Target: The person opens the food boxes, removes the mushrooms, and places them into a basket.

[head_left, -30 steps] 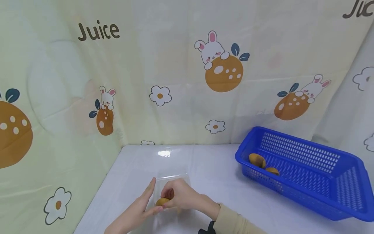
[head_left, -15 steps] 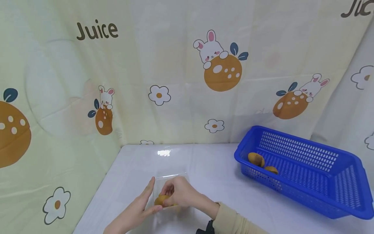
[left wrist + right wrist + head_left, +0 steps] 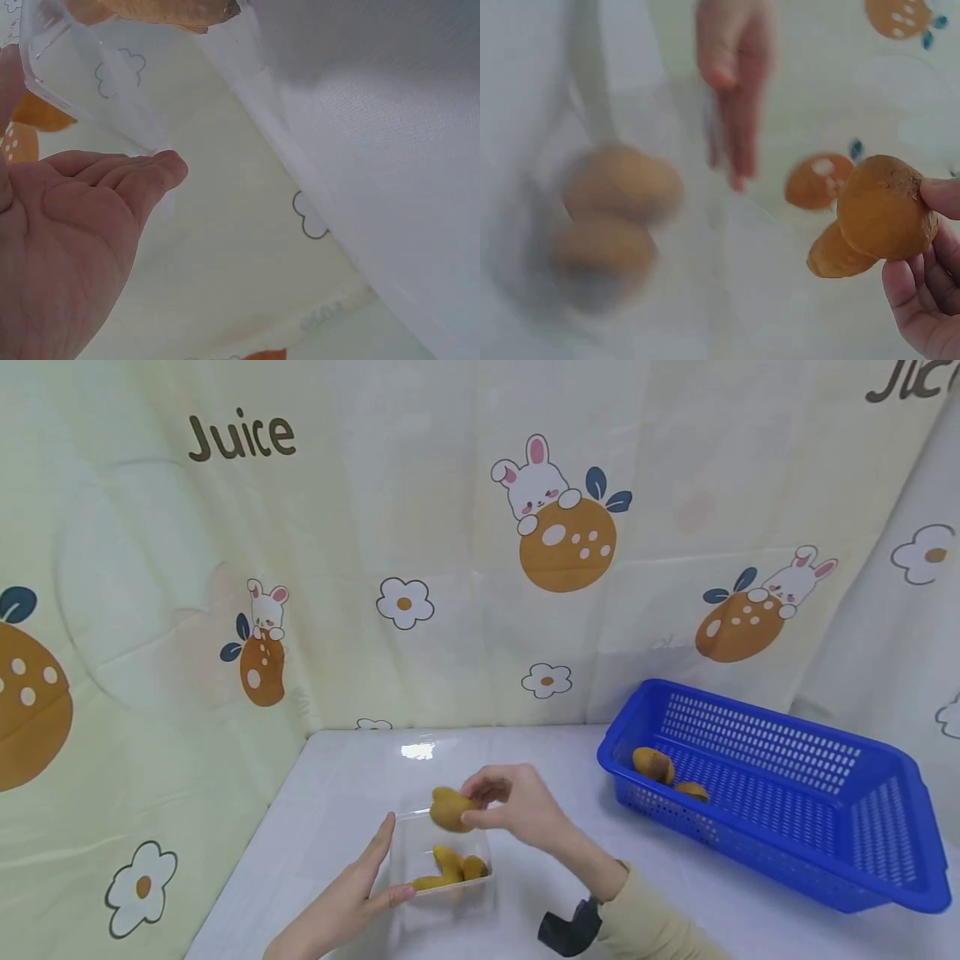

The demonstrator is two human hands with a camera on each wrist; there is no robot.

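My right hand pinches a yellow-brown, lobed piece of produce above the far rim of a clear plastic box. Its kind cannot be told; the right wrist view shows a rounded lump with a rough scar, a second lobe behind. Along the left side of the box rests my left hand, its thumb at the near rim. In the left wrist view those fingers lie nearly straight against the box wall. Several similar pieces lie inside, towards the near side.
At the right stands a blue perforated basket. Two more yellow-brown pieces with dark patches lie at its left end. A printed curtain hangs behind and to the left of the white table. A dark strap is at my right wrist.
My right hand has risen out of the box and moved away from me and to the right, bringing one piece up with it. The pieces inside are now visible. The left hand has stayed in place.
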